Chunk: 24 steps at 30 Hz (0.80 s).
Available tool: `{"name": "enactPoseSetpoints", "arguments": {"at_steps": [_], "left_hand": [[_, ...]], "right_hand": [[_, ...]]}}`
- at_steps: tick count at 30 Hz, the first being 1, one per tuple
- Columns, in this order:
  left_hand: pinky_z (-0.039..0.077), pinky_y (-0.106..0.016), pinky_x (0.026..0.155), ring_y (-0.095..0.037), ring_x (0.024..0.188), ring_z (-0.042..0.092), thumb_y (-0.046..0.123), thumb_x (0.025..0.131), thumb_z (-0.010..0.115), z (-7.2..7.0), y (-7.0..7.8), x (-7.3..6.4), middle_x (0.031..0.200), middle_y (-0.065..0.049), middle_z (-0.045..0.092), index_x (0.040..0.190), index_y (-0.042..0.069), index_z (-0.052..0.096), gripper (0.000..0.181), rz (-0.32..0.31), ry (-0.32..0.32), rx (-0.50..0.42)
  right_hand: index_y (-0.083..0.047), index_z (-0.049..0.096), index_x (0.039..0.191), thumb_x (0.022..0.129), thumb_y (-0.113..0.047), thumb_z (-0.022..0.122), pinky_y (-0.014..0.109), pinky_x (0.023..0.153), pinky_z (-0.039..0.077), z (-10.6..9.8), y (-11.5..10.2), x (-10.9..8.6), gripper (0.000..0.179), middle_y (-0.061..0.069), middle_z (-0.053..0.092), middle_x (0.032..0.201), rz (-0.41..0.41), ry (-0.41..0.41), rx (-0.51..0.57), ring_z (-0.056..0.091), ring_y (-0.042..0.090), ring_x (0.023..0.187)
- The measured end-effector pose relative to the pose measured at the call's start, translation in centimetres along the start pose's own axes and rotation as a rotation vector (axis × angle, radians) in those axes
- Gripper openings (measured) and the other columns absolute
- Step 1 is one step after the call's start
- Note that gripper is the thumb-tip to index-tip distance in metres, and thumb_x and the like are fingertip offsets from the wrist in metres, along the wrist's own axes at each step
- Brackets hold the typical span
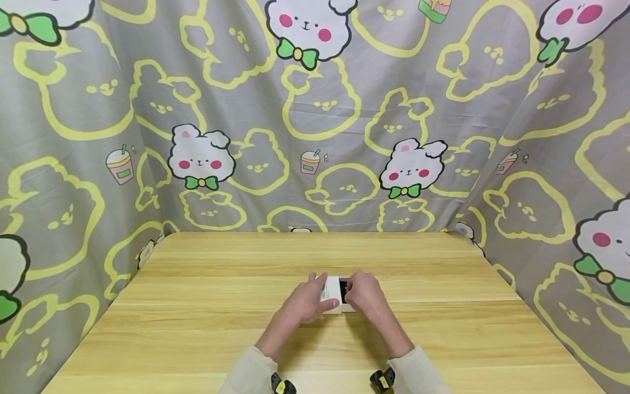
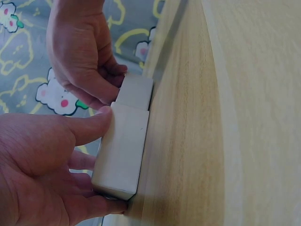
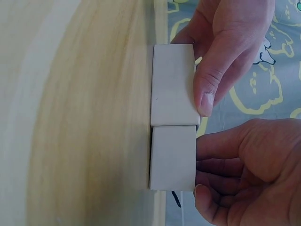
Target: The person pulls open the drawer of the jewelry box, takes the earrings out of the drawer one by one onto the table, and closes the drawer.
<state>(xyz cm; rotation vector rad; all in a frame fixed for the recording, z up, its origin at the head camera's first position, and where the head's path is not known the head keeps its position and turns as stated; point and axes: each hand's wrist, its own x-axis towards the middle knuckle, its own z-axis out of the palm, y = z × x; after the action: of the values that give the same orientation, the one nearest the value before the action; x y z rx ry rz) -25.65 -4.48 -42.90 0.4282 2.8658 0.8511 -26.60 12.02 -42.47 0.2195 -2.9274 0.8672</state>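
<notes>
A small white box lies on the table, its outer sleeve (image 1: 333,287) printed with dark lettering on top. The inner tray (image 1: 348,308) sticks out of the sleeve's right end and shows a black inside. My left hand (image 1: 306,300) grips the sleeve, thumb along its near side and fingers around the far left. At the tray's right end, my right hand (image 1: 365,293) holds on with curled fingers, covering part of the opening. In the right wrist view, the tray's plain near wall (image 3: 173,157) projects from the sleeve's wall (image 3: 174,84). What lies inside the tray is mostly hidden.
The wooden table (image 1: 221,284) extends around the box on all sides. A grey patterned curtain (image 1: 266,109) with rabbits and yellow outlines hangs behind the table and along both sides. Wrist cameras, including a black one (image 1: 382,379), sit at the cuffs.
</notes>
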Motion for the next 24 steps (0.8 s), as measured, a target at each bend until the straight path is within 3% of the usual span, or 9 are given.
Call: {"name": "enactPoseSetpoints", "arguments": {"at_steps": [13, 24], "left_hand": [[0.051, -0.049, 0.089, -0.039, 0.112, 0.059, 0.039, 0.095, 0.071, -0.04, -0.04, -0.02, 0.156, -0.030, 0.039, 0.154, 0.002, 0.041, 0.076, 0.007, -0.002, 0.001], [0.051, -0.049, 0.089, -0.039, 0.113, 0.060, 0.040, 0.094, 0.072, -0.01, -0.03, 0.03, 0.156, -0.030, 0.039, 0.154, 0.002, 0.040, 0.077, 0.006, -0.001, 0.012]], "right_hand": [[-0.008, 0.062, 0.054, 0.065, 0.007, 0.065, 0.025, 0.047, 0.037, 0.07, 0.02, 0.15, 0.020, -0.001, 0.056, 0.054, 0.004, 0.010, 0.003, 0.046, 0.014, 0.053], [-0.008, 0.062, 0.055, 0.065, 0.006, 0.067, 0.024, 0.047, 0.036, 0.02, 0.08, 0.13, 0.017, -0.001, 0.055, 0.054, -0.001, 0.014, 0.001, 0.046, 0.014, 0.052]]}}
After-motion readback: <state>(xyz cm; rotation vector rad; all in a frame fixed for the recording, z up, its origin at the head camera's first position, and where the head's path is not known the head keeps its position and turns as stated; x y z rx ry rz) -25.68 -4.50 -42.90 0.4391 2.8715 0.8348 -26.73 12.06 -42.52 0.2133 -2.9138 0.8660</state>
